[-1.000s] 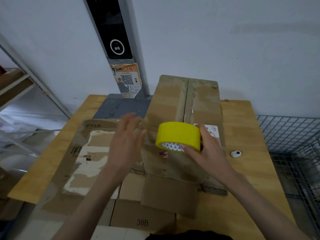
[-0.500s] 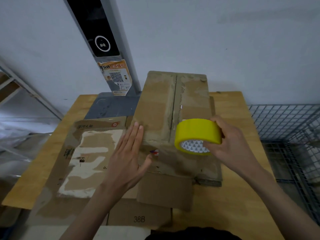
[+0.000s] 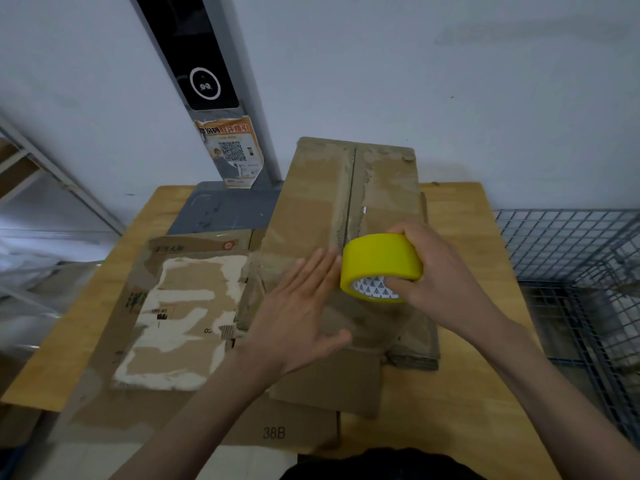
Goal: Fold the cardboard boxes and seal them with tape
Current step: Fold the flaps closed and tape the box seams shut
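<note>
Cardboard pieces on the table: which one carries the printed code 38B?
The flattened cardboard nearest the person, at the table's front edge, partly under the other pieces; no such print shows on the others.

The light is dim, even and cool, with no clear source and no glare. Soft, faint shadows lie under the left hand [image 3: 298,317] and the tape roll [image 3: 381,268]. The wall [image 3: 450,81] looks flat grey-blue. The left fingertips are smeared by motion blur. The wide lens bends straight lines near the edges, as on the wire cage [image 3: 571,271]. The whole picture is slightly soft.
</note>
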Available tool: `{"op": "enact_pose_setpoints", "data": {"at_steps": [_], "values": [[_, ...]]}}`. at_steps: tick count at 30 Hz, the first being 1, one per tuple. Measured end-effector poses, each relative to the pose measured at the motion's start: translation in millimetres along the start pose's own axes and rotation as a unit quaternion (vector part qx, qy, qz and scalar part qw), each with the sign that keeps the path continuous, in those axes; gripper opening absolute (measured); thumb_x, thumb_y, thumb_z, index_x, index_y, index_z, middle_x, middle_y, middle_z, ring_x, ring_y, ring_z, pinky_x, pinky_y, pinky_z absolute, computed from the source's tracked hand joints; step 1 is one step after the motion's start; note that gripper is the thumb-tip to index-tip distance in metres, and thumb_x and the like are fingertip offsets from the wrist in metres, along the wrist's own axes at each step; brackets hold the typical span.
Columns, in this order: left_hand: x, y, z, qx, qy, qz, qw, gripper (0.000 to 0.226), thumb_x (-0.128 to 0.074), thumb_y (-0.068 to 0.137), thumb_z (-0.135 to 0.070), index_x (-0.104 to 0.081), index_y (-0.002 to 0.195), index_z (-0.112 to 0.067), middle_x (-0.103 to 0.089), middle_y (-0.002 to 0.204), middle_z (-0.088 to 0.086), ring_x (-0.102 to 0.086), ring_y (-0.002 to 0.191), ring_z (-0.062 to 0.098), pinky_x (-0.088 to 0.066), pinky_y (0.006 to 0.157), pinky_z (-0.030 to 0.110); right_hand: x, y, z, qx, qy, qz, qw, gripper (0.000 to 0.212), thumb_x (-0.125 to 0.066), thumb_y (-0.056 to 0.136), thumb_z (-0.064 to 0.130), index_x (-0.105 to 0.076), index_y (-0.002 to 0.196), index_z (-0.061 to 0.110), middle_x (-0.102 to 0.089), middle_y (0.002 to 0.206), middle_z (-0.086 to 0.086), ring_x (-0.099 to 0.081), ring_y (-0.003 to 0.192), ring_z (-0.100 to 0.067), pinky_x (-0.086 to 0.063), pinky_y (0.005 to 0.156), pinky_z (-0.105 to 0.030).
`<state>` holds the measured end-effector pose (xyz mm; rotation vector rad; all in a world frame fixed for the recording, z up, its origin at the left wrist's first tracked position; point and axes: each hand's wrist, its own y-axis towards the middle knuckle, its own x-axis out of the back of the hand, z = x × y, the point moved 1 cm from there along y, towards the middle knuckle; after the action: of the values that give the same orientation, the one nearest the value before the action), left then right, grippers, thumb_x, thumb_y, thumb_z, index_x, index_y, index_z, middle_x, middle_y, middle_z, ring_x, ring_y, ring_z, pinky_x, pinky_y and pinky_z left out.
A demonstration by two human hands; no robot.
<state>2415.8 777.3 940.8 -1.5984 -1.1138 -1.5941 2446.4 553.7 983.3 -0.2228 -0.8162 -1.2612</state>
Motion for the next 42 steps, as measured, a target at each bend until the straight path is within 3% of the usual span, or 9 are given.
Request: {"op": "enact_pose_setpoints", "data": {"at_steps": [6,10,14,17,21,25,37,40,42], "values": [[-10.0,4.4,-3.5,-0.002,-0.049,-0.003,0.999,0.095,-0.046,0.086,-0.062,-0.012,0.161,-0.015,-0.008,0.169,-0.001,0.000,0.155,0.008,-0.008,0.126,0.035,5.9,-14.6,-15.1,-0.056,0.027,-0.037,0.997,0.046,-0.078,0.081,0.010,-0.044,0.106,0.029,-0.046,0.087,0.016,-0.049,0.082,-0.002,-0.032,0.062,-0.020],[-10.4,2.9,4.1,-0.008,-0.043,0.001,0.999,0.097,-0.045,0.085,-0.065,-0.009,0.162,-0.019,-0.005,0.169,-0.006,0.000,0.154,0.007,-0.006,0.125,0.035,21.2,-24.6,-22.6,-0.055,0.014,-0.059,0.997,0.046,-0.073,0.081,0.000,-0.050,0.109,0.028,-0.050,0.092,0.018,-0.050,0.086,0.005,-0.035,0.060,-0.011],[-9.2,4.0,2.0,-0.009,-0.038,0.009,0.999,0.098,-0.042,0.082,-0.070,-0.006,0.162,-0.026,-0.001,0.169,-0.010,0.004,0.154,0.006,-0.003,0.126,0.035,47.3,-35.4,-34.2,-0.040,-0.037,-0.073,0.996,0.049,-0.071,0.072,-0.014,-0.062,0.111,0.015,-0.058,0.102,0.006,-0.046,0.083,0.001,-0.036,0.069,-0.002],[-10.4,3.8,3.4,-0.006,-0.028,0.012,1.000,0.099,-0.040,0.081,-0.074,0.000,0.161,-0.032,0.002,0.169,-0.011,0.006,0.154,0.009,-0.003,0.125,0.037,58.5,-44.5,-45.2,-0.046,-0.091,-0.056,0.993,0.053,-0.071,0.071,-0.012,-0.065,0.114,0.017,-0.060,0.105,0.008,-0.046,0.091,-0.001,-0.033,0.070,-0.002],[-11.8,2.2,5.5,-0.014,-0.011,0.018,1.000,0.100,-0.041,0.079,-0.076,0.004,0.160,-0.038,0.005,0.169,-0.010,0.006,0.155,0.011,-0.006,0.126,0.040,61.7,-50.7,-68.7,-0.068,-0.124,-0.018,0.990,0.054,-0.070,0.071,-0.011,-0.069,0.117,0.017,-0.067,0.115,-0.005,-0.050,0.094,-0.016,-0.038,0.069,-0.026],[-12.5,4.1,3.4,-0.016,0.001,0.020,1.000,0.099,-0.039,0.078,-0.077,0.003,0.160,-0.038,0.006,0.169,-0.010,0.006,0.155,0.011,-0.005,0.125,0.039,50.5,-56.1,-92.0,-0.099,-0.122,0.009,0.988,0.055,-0.067,0.071,-0.009,-0.068,0.115,0.023,-0.065,0.112,-0.004,-0.056,0.098,-0.026,-0.047,0.071,-0.038],[-12.4,3.5,0.1,-0.010,0.017,0.028,0.999,0.100,-0.043,0.078,-0.075,-0.003,0.161,-0.035,-0.002,0.169,-0.008,0.000,0.155,0.013,-0.011,0.125,0.041,27.5,-54.3,-126.0,-0.113,-0.081,0.028,0.990,0.052,-0.072,0.070,-0.008,-0.070,0.115,0.017,-0.067,0.112,-0.002,-0.059,0.100,-0.022,-0.046,0.076,-0.028],[-11.4,4.1,-2.2,-0.006,0.021,0.026,0.999,0.099,-0.041,0.078,-0.075,-0.006,0.161,-0.034,-0.004,0.169,-0.007,-0.002,0.156,0.014,-0.012,0.125,0.041,22.0,-52.1,-134.2,-0.121,-0.080,0.037,0.989,0.051,-0.071,0.071,-0.009,-0.071,0.114,0.017,-0.069,0.111,-0.004,-0.060,0.097,-0.021,-0.043,0.072,-0.018],[-11.5,4.5,-3.2,-0.005,0.025,0.029,0.999,0.100,-0.041,0.077,-0.075,-0.006,0.161,-0.033,-0.005,0.169,-0.007,-0.003,0.156,0.015,-0.014,0.125,0.042,21.1,-52.9,-139.6,-0.126,-0.074,0.048,0.988,0.051,-0.071,0.071,-0.007,-0.070,0.115,0.019,-0.069,0.112,-0.003,-0.062,0.098,-0.022,-0.046,0.072,-0.022]]}}
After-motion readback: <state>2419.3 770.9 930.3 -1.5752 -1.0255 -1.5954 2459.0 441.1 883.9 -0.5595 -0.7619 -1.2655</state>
